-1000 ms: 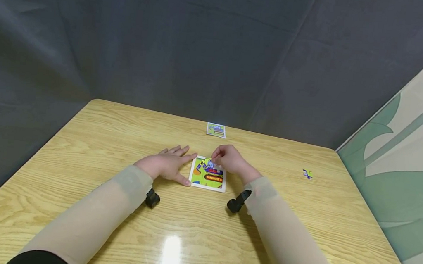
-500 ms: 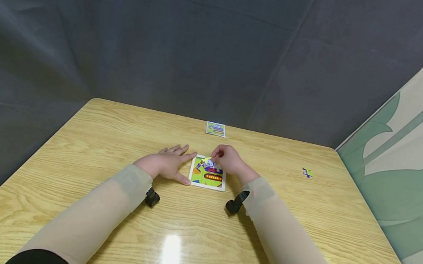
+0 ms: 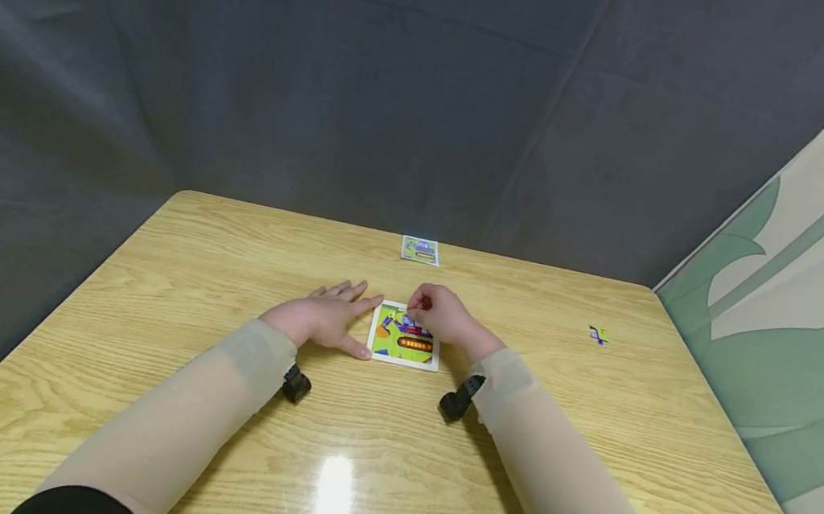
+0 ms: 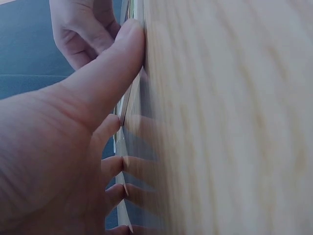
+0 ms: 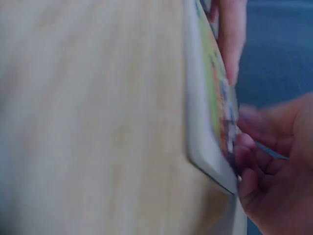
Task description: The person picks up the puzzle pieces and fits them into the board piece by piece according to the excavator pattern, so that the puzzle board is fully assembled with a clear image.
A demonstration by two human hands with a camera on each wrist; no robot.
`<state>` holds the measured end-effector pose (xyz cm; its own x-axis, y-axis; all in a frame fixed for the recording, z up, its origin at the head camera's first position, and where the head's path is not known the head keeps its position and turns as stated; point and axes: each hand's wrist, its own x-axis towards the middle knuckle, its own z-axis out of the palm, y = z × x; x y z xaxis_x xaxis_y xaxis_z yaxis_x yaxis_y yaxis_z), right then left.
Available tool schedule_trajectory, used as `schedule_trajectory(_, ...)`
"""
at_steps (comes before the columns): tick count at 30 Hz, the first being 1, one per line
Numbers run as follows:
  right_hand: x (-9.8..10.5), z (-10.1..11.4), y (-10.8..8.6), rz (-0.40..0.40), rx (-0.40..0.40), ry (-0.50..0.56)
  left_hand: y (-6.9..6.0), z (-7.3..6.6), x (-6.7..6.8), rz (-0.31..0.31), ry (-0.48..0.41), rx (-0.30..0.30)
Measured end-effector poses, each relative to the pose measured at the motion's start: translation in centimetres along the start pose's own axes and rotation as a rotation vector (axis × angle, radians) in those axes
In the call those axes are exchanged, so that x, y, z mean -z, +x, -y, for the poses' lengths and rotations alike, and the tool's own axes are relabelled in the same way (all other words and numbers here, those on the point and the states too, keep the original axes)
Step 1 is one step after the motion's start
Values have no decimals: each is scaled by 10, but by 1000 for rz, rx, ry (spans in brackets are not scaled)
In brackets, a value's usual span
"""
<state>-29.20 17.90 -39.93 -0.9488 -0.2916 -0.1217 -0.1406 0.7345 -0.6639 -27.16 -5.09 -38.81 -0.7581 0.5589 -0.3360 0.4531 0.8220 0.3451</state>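
A small square jigsaw puzzle [image 3: 401,362] with a white frame lies on the table, its picture an excavator on green. Spread out flat, my left hand [image 3: 323,320] steadies the puzzle's left side, thumb at the lower left corner and index finger at the upper left. My right hand [image 3: 445,318] reaches over the upper right part, thumb and fingertips pinching a puzzle piece that they mostly hide. From the right wrist, the curled fingers [image 5: 244,154] are seen low against the puzzle's face. The left wrist view shows the left thumb [image 4: 117,58] against the puzzle's edge.
A picture card [image 3: 420,250] with a similar excavator lies near the back edge of the wooden table [image 3: 238,437]. Off to the right is a loose puzzle piece [image 3: 599,335], green and blue. A dark curtain [image 3: 367,92] hangs behind the table.
My right fingertips have shifted slightly left over the top of the puzzle, and the yellow-green piece edge that stuck up beside them now shows less. My left hand keeps its place.
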Motion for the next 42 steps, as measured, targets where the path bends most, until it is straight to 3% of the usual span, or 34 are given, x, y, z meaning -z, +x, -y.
schedule_trajectory(7, 6, -5, 2, 77, 16, 1, 0, -1, 0, 2, -11, 1)
schedule_trajectory(23, 2, -2, -1, -48, -36, 62, 0, -4, 0, 1, -23, -3)
schedule_trajectory(30, -1, 0, 1, -53, -30, 6, -2, -3, 0, 1, -13, -5)
schedule_trajectory(42, 0, 4, -1, -29, -52, 5, 1, 2, 0, 2, -11, -7)
